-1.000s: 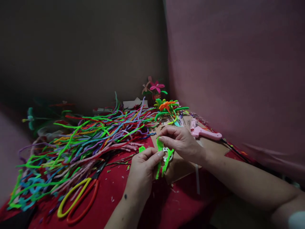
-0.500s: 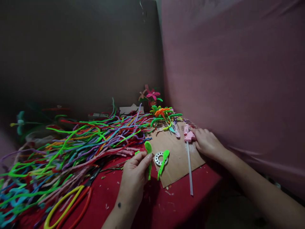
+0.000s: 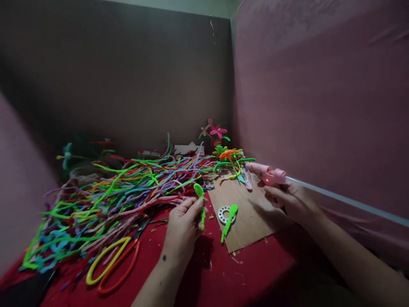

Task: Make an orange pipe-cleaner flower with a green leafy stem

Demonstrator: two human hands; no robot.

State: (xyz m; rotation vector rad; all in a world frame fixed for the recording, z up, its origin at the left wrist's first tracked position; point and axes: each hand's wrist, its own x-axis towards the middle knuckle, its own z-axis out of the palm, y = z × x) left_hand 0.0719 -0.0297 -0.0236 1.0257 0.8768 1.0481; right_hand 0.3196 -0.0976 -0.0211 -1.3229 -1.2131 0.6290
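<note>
My left hand (image 3: 183,224) pinches a bright green pipe-cleaner leaf (image 3: 198,191), its rounded loop standing above the fingertips and its stem hanging below. On the right, my right hand (image 3: 295,200) is wrapped round a pink hot glue gun (image 3: 270,173), held above the cardboard with its nozzle toward the left. A small orange light glows on the gun, and a long clear glue stick (image 3: 348,200) juts from its back. A second green pipe-cleaner leaf (image 3: 229,224) lies across a metal ring with holes (image 3: 221,214) on the cardboard sheet (image 3: 252,221).
A large heap of coloured pipe cleaners (image 3: 143,183) spreads over the red cloth (image 3: 153,264). Scissors with yellow and red handles (image 3: 107,281) lie left of my left hand. Finished pipe-cleaner flowers (image 3: 228,154) and a small potted pink flower (image 3: 218,131) are at the back.
My right hand has lifted the glue gun off the cardboard and turned it, so the glue stick now points right. My left hand still holds its leaf. The view has shifted left.
</note>
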